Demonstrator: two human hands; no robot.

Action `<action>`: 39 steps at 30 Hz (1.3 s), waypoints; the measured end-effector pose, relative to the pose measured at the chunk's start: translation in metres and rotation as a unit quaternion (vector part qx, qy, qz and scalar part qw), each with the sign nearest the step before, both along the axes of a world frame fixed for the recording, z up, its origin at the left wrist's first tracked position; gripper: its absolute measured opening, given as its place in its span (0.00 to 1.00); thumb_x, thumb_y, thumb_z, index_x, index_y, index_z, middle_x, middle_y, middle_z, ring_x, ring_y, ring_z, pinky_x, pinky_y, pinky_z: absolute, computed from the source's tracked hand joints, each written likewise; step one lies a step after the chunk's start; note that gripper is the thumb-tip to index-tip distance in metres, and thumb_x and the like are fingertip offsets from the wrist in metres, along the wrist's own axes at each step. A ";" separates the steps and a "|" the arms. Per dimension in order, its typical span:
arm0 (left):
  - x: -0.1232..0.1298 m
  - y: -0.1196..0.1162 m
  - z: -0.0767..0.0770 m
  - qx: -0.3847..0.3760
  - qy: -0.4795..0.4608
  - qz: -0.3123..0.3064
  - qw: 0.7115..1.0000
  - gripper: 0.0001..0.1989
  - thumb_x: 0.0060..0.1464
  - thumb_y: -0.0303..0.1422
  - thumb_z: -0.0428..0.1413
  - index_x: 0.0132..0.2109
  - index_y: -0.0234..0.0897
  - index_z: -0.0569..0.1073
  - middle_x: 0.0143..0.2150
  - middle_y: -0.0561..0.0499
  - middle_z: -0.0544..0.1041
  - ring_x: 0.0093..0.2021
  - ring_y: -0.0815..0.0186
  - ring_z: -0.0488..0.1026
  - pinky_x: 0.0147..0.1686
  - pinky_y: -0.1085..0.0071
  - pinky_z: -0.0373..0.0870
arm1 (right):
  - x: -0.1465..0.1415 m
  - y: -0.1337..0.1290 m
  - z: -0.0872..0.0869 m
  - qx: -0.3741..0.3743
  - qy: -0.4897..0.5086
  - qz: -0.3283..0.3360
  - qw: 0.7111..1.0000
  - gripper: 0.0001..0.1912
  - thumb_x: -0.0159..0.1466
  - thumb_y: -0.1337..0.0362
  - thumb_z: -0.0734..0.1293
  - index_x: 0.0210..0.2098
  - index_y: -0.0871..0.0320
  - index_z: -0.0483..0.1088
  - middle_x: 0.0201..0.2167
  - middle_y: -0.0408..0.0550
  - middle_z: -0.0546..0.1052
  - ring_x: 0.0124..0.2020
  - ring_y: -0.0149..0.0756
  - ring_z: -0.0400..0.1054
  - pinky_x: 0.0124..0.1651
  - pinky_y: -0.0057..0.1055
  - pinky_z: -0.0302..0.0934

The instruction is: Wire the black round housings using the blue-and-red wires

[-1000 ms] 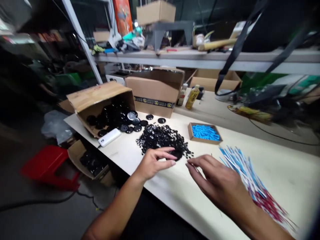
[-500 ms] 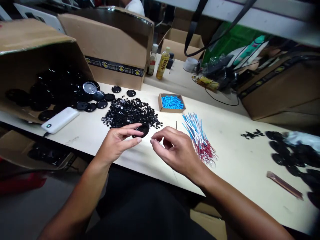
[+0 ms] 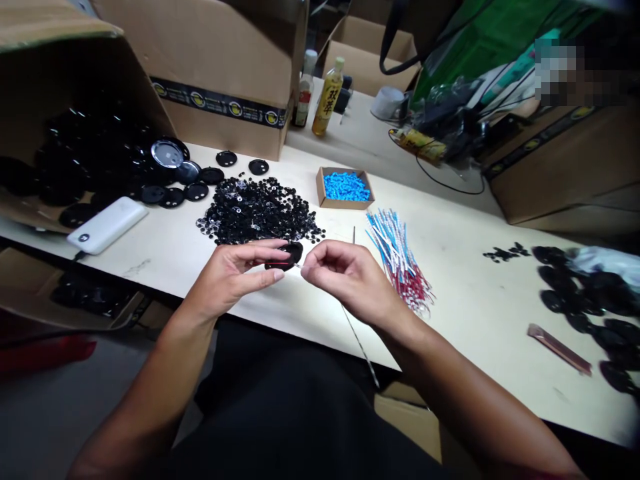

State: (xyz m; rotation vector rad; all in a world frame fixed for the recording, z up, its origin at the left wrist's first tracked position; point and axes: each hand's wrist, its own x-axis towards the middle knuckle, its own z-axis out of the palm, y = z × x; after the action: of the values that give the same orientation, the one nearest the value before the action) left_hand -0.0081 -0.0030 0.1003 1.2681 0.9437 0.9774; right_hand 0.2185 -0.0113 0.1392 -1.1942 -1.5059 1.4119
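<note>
My left hand (image 3: 227, 277) holds a round black plastic disc (image 3: 295, 252) between fingers and thumb. A thin red wire (image 3: 278, 265) lies across the disc's near side. At the disc's right edge, the thumb and forefinger of my right hand (image 3: 353, 277) pinch the thin pale end of that wire. A long thin speckled strand (image 3: 361, 347) hangs below my right hand over the table's front edge; whether the hand holds it is hidden. Just beyond the disc spreads a heap of small black round parts (image 3: 260, 210).
A bundle of blue, white and red wires (image 3: 400, 260) lies right of my hands. Behind stands a small box of blue pieces (image 3: 345, 187). A tipped carton (image 3: 145, 87) spills black discs at left, near a white power bank (image 3: 107, 225). More black discs (image 3: 575, 287) lie right.
My right hand has moved against the disc's edge, and a red wire now shows across the disc. The view has shifted slightly, with the background higher in the picture.
</note>
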 end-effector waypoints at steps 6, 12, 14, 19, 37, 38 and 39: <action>0.000 0.000 -0.002 -0.012 0.011 -0.013 1.000 0.13 0.53 0.36 0.73 0.47 0.42 0.89 0.62 0.41 0.82 0.67 0.44 0.74 0.68 0.52 0.68 | 0.002 0.003 0.000 -0.029 -0.014 0.010 0.999 0.07 0.61 0.62 0.73 0.31 0.59 0.74 0.28 0.42 0.73 0.29 0.29 0.63 0.33 0.28 0.57; -0.001 -0.001 -0.002 -0.014 0.020 -0.017 1.000 0.11 0.54 0.36 0.73 0.46 0.44 0.89 0.62 0.42 0.83 0.68 0.44 0.74 0.68 0.52 0.67 | 0.005 0.007 0.003 -0.028 -0.033 0.014 0.999 0.06 0.59 0.63 0.72 0.30 0.59 0.73 0.28 0.42 0.72 0.30 0.30 0.62 0.34 0.28 0.56; 0.000 -0.001 -0.002 -0.018 0.016 -0.017 1.000 0.11 0.53 0.36 0.73 0.45 0.43 0.89 0.61 0.41 0.83 0.68 0.44 0.74 0.69 0.51 0.67 | 0.006 0.008 0.004 -0.028 -0.042 0.020 0.999 0.05 0.59 0.63 0.71 0.30 0.58 0.73 0.27 0.42 0.72 0.30 0.31 0.62 0.33 0.28 0.56; -0.001 0.000 -0.005 -0.032 0.001 -0.030 0.999 0.11 0.52 0.35 0.73 0.44 0.43 0.90 0.61 0.40 0.83 0.69 0.43 0.73 0.70 0.48 0.66 | 0.008 0.010 0.005 -0.014 -0.055 0.030 0.998 0.04 0.59 0.65 0.71 0.30 0.58 0.74 0.27 0.42 0.73 0.30 0.31 0.63 0.34 0.28 0.56; -0.003 0.003 -0.018 -0.065 -0.066 -0.062 0.994 0.08 0.52 0.31 0.73 0.41 0.43 0.90 0.58 0.41 0.85 0.65 0.45 0.77 0.72 0.45 0.63 | 0.010 0.017 0.014 -0.042 -0.074 0.061 0.994 0.03 0.58 0.66 0.69 0.28 0.59 0.73 0.24 0.39 0.69 0.27 0.28 0.58 0.30 0.27 0.51; -0.003 0.004 -0.019 -0.066 -0.070 -0.066 0.993 0.08 0.52 0.31 0.73 0.42 0.43 0.90 0.58 0.41 0.85 0.65 0.45 0.77 0.72 0.45 0.63 | 0.010 0.018 0.015 -0.042 -0.075 0.062 0.994 0.04 0.58 0.66 0.69 0.28 0.59 0.73 0.24 0.40 0.69 0.28 0.29 0.59 0.30 0.27 0.51; -0.003 0.004 -0.019 -0.067 -0.074 -0.070 0.993 0.08 0.52 0.31 0.73 0.42 0.43 0.90 0.58 0.41 0.85 0.65 0.45 0.77 0.72 0.45 0.63 | 0.010 0.018 0.015 -0.041 -0.074 0.063 0.994 0.04 0.58 0.65 0.69 0.28 0.59 0.73 0.25 0.40 0.70 0.28 0.29 0.59 0.30 0.27 0.52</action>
State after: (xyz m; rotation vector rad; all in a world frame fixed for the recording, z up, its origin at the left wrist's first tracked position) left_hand -0.0114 0.0009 0.0810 1.1167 0.7826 0.8709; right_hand 0.2282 0.0065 0.1539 -1.2976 -1.6660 1.5086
